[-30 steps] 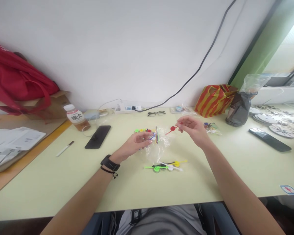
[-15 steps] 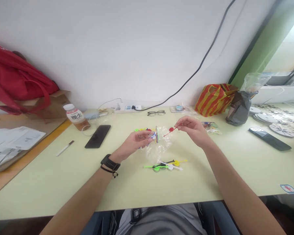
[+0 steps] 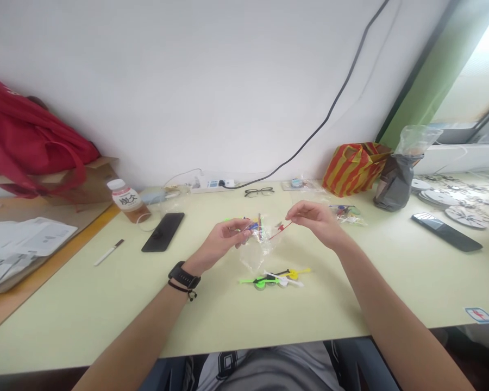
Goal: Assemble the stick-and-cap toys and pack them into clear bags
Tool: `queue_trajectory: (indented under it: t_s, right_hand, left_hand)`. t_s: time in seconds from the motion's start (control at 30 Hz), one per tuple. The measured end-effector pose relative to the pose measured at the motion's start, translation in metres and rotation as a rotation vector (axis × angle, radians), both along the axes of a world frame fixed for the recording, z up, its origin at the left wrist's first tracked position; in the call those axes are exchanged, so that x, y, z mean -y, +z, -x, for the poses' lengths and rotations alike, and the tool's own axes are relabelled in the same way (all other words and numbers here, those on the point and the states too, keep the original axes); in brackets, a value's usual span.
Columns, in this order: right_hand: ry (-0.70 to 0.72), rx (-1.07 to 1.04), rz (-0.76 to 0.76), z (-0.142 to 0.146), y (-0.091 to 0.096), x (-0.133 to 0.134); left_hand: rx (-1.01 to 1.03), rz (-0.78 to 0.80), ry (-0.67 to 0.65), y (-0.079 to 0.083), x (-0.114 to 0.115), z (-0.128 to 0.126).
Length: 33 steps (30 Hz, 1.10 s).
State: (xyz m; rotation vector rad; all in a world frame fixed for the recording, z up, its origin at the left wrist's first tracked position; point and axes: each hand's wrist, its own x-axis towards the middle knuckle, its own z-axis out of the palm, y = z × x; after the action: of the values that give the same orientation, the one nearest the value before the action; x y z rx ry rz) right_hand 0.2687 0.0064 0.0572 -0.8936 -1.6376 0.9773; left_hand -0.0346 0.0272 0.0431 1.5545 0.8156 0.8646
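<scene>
Our left hand (image 3: 228,234) grips a clear plastic bag (image 3: 256,247); our right hand (image 3: 315,220) pinches a red stick (image 3: 280,229) above the desk (image 3: 85,304).

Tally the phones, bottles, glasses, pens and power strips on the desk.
Phones: 2
Bottle: 1
Glasses: 1
Pen: 1
Power strip: 1
Total: 6
</scene>
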Motion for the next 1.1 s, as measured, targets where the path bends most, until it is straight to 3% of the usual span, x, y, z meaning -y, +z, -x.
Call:
queue_trajectory:
  t_s: [0.27,0.43,0.63,0.83,1.1]
  right_hand:
    - [-0.118,-0.015,0.0,0.007,-0.006,-0.004]
    - [0.067,-0.006,0.115,0.018,-0.014,-0.004]
    - [-0.101,0.064,-0.006,0.023,-0.01,0.0]
    - [-0.127,0.224,-0.104,0.025,-0.008,0.001]
    - [-0.293,0.208,-0.357,0.02,0.002,0.008]
  left_hand:
    - [0.118,-0.026,0.068,-0.008,-0.003,-0.003]
    - [0.189,-0.025,0.077,-0.016,-0.003,-0.006]
    - [0.101,-0.049,0.022,-0.019,0.0,-0.008]
    - [0.023,-0.078,0.042,-0.024,0.001,-0.011]
    - [-0.14,-0.18,0.013,-0.026,0.005,-0.013]
